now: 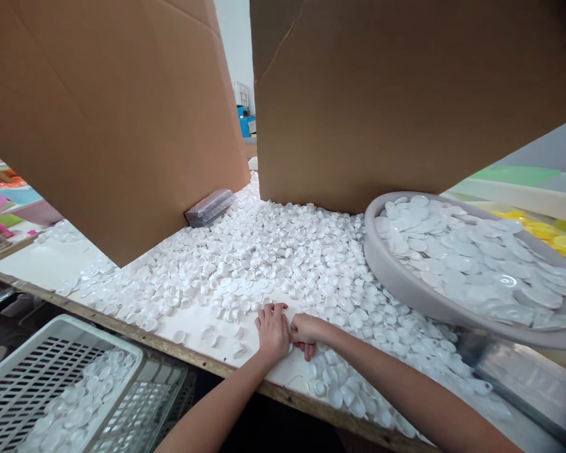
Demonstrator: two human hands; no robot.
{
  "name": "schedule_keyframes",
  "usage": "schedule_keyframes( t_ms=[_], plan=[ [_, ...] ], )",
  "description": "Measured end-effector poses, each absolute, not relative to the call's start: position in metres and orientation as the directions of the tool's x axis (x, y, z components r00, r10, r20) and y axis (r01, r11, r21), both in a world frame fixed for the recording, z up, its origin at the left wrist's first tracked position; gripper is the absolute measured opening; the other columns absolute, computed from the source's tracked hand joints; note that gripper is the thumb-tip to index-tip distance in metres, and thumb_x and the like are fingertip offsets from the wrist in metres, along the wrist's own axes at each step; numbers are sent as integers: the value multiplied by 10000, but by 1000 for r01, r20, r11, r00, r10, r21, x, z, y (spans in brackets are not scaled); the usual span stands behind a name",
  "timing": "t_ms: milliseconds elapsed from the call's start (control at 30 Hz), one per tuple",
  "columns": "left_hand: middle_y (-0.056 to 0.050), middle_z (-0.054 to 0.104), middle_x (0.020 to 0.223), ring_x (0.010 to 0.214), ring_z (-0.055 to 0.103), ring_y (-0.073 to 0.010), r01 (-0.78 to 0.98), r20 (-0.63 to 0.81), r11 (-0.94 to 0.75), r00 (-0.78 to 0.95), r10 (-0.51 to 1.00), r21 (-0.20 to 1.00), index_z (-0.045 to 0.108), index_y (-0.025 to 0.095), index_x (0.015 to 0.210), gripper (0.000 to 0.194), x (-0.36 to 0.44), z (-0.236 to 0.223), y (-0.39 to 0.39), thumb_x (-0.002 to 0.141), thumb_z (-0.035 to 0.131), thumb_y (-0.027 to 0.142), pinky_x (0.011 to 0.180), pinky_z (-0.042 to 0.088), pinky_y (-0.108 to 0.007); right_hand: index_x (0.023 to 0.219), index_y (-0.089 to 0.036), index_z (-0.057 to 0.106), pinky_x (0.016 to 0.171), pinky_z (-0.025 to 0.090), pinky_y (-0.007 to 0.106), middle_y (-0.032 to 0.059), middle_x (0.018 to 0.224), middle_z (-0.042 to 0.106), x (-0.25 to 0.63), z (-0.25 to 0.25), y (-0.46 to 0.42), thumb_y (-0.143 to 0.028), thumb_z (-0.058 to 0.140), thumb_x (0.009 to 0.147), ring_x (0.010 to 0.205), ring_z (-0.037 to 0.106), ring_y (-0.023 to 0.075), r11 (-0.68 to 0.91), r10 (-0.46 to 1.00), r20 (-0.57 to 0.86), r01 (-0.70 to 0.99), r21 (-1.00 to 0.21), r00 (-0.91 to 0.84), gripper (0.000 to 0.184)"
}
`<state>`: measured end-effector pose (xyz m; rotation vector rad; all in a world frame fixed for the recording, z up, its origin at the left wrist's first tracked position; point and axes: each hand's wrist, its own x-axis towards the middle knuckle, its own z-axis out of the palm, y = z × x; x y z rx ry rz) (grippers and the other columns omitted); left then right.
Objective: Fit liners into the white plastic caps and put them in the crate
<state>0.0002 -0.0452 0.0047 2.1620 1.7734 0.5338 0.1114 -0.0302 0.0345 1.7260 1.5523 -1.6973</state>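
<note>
My left hand (272, 332) is low over the white table top (191, 324), its fingers bent forward and partly apart at the tips. Right beside it, nearly touching, my right hand (306, 330) has its fingers curled in. Whatever lies between the fingers of either hand is hidden. Small white plastic caps (283, 251) are heaped around and beyond both hands. A few loose ones, such as a cap (239, 350), lie just left of my left hand.
A grey tub (375, 245) of flat white discs (466, 251) stands at the right. Two large cardboard sheets (136, 126) rise behind the heap, near a clear plastic box (210, 207). At lower left, below the table edge (207, 363), a white basket (63, 324) holds more white pieces.
</note>
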Motion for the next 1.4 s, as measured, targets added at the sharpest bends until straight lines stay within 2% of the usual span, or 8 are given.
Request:
schedule_keyframes(
  t_ms=[233, 467, 633, 767, 1067, 1167, 1267, 1400],
  plan=[
    [-56, 432, 1000, 900, 369, -190, 866, 163, -229, 173, 971, 445, 493, 241, 992, 276, -1, 12, -50, 821, 279, 278, 770, 254, -325, 538, -146, 396, 370, 369, 191, -19, 371, 451, 109, 29, -48, -154, 319, 784, 294, 459, 96, -418, 622, -741, 693, -587, -252, 258],
    [-49, 523, 763, 730, 462, -152, 685, 121, -178, 130, 984, 707, 509, 165, 770, 410, -7, 30, -46, 843, 175, 391, 656, 313, -268, 610, -140, 484, 506, 410, 192, 4, 509, 552, 117, 46, -67, -227, 454, 723, 506, 552, 106, -83, 954, -230, 565, -821, -194, 146],
    [-5, 461, 539, 542, 439, -110, 535, 233, -258, 116, 966, 804, 478, 163, 629, 468, -19, 58, -66, 845, 133, 395, 540, 285, -232, 710, -144, 521, 568, 436, 202, 19, 688, 574, 107, 81, -91, -307, 514, 703, 625, 557, 108, 59, 987, 1, 354, -934, -161, 164],
    [-4, 440, 511, 518, 420, -101, 589, 291, -264, 51, 955, 764, 428, 171, 570, 443, -30, 69, -88, 843, 146, 376, 524, 274, -232, 915, -152, 502, 652, 462, 228, 39, 810, 576, 89, 86, -111, -282, 527, 704, 721, 565, 123, 29, 983, 2, 143, -989, -181, 249],
    [-11, 472, 520, 519, 439, -113, 745, 193, -82, -64, 979, 662, 417, 186, 562, 425, -90, 40, -112, 845, 144, 349, 540, 300, -233, 890, -139, 548, 668, 453, 232, 56, 778, 588, 30, 56, -125, -289, 459, 755, 716, 554, 136, 98, 959, 29, 236, -967, -281, 220],
    [-26, 513, 608, 607, 463, -135, 884, 280, -45, -98, 955, 465, 469, 188, 614, 377, -155, 44, -116, 827, 213, 365, 615, 326, -246, 1045, -153, 512, 726, 436, 259, 77, 917, 564, 27, 53, -103, -331, 448, 763, 798, 544, 153, 127, 936, -9, 362, -924, -352, 340],
    [-58, 540, 738, 737, 462, -201, 936, 409, 266, -342, 846, 232, 532, 191, 737, 347, -227, 59, -117, 802, 263, 400, 689, 330, -309, 1225, -196, 357, 861, 347, 316, 117, 1179, 395, 38, 42, -67, -265, 451, 762, 1022, 437, 210, 131, 985, 28, 638, -759, -169, 477],
    [-90, 494, 995, 916, 405, -294, 844, 538, 515, -507, 673, 150, 540, 198, 916, 317, -257, 72, -106, 749, 372, 409, 764, 300, -420, 1219, -179, 360, 893, 289, 305, 126, 1253, 286, 52, 21, -33, -172, 427, 767, 1084, 363, 237, 181, 983, 124, 784, -594, -134, 457]
  ],
)
